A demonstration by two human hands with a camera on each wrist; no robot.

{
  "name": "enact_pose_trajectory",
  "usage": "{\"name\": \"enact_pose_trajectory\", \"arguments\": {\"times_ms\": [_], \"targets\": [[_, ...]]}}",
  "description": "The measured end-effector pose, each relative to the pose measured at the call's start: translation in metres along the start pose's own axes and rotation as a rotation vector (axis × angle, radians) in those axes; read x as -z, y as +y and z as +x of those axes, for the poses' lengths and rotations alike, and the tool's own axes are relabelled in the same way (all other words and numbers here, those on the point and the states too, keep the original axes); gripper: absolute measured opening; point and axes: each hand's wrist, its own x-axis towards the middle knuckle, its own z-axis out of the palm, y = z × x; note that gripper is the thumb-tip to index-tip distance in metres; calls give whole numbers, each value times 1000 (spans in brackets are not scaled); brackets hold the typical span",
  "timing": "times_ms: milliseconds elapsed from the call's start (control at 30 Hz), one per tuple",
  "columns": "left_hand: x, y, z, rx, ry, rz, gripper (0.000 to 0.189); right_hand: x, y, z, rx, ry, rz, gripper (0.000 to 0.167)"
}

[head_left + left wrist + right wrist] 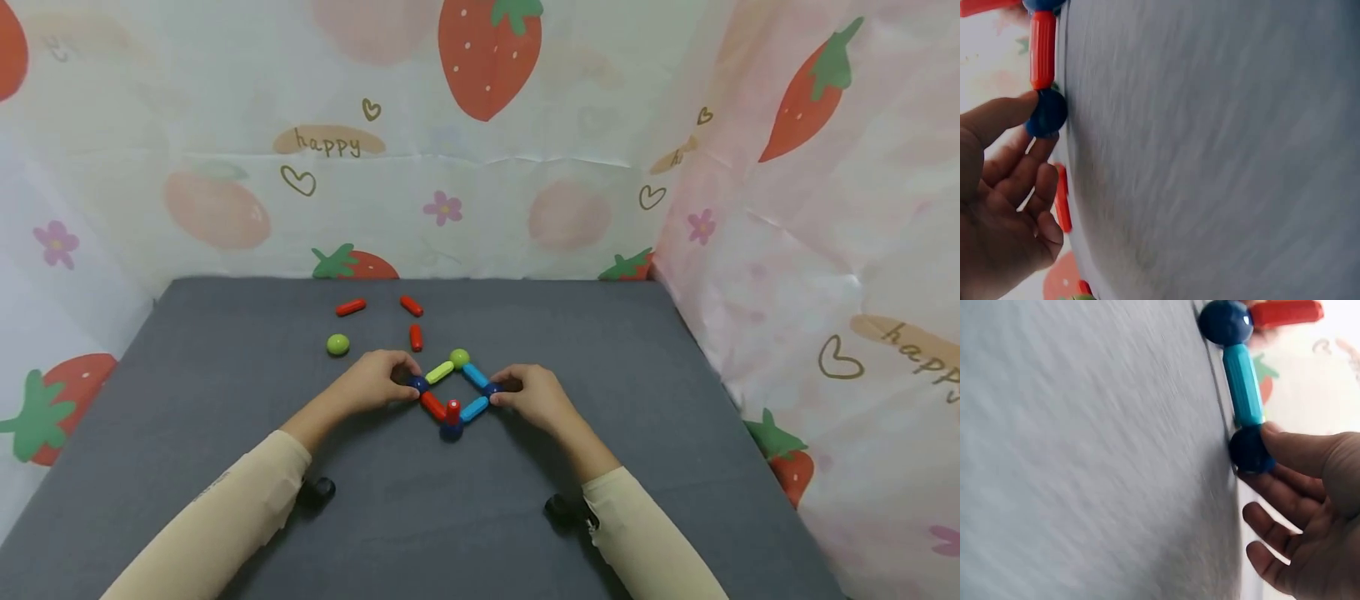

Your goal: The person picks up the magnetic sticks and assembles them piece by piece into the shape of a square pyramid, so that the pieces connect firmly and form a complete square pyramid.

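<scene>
My left hand (371,382) pinches a glossy dark blue ball (1050,115) in a narrow grip between thumb and fingers. My right hand (538,400) pinches a second dark blue ball (1250,450) the same way, its spare fingers loosely bent and spread apart.

These two balls form the left and right corners of a four-sided frame (474,409) on the table. From my left-hand ball, a ridged red plastic-looking rod (432,406) runs towards me to a third dark blue ball (451,432) at the near corner, while a yellow-green rod (440,372) leads away to a bright green ball (459,358) at the far corner. Two light blue rods (475,376) make the right-hand sides, meeting at the ball in my right hand. Another red rod (453,411) stands up from the near ball.

Beyond my left hand lie a loose green ball (337,344) and three loose red rods (416,337), all apart from the frame.

Dark grey cloth (450,525) covers the table; cream sleeves (225,508) cover my forearms. Behind hangs a pale strawberry-printed curtain (480,183).
</scene>
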Motion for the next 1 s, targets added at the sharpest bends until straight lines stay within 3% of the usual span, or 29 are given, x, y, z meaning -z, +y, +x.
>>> {"name": "enact_pose_trajectory", "arguments": {"times_ms": [300, 500, 767, 1000], "targets": [[-29, 28, -20, 116, 75, -70, 26, 18, 20, 32, 93, -99, 65, 32], [-40, 42, -31, 145, 97, -65, 25, 23, 23, 50, 136, -208, 99, 32], [-43, 45, -32, 131, 69, -81, 25, 28, 27, 60, 141, -288, 130, 32], [-28, 33, -24, 10, -39, -73, 27, 29, 27, 61, 140, -289, 114, 33]]}}
